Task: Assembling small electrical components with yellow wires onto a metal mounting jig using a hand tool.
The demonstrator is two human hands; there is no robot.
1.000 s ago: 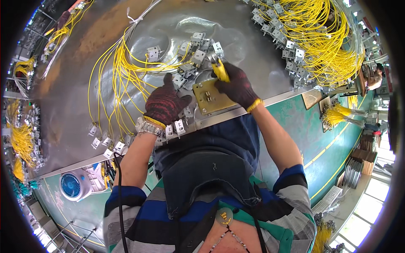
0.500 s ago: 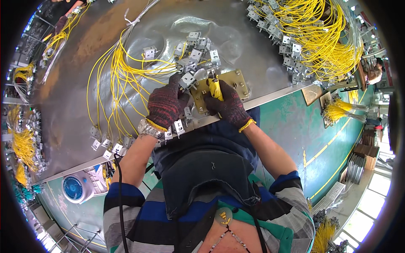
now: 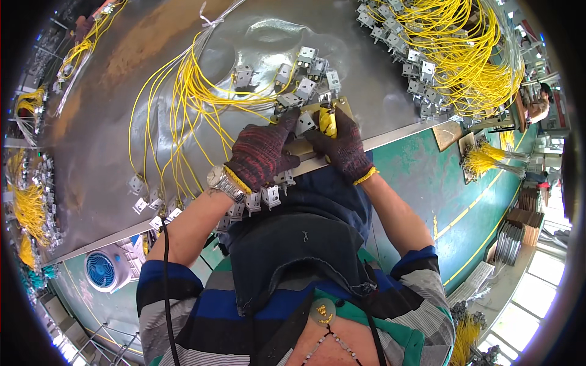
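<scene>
My left hand [image 3: 261, 154], in a dark red and black knitted glove, is closed on a small grey metal box [image 3: 304, 124] above a brass-coloured plate [image 3: 343, 108]. Gripped in my right hand [image 3: 345, 149], gloved alike, is a yellow-wrapped tool [image 3: 328, 122] whose working end is hard to make out. Just beyond my hands lies a cluster of similar metal boxes [image 3: 307, 88]. Yellow wires [image 3: 189, 91] run from the boxes to a tied bundle at the far side. My hands hide much of the plate.
A big pile of yellow-wired boxes [image 3: 452, 55] covers the far right of the metal table [image 3: 97, 165]. Several boxes [image 3: 262, 198] hang along the near edge by my left wrist. On the floor stand a blue fan [image 3: 101, 269] and, to the right, more wire bundles [image 3: 491, 158].
Both hands have shifted right, together with the held box and the yellow-wrapped tool. The wire bundle and its cluster of boxes have slid right too. My hands now cover more of the plate.
</scene>
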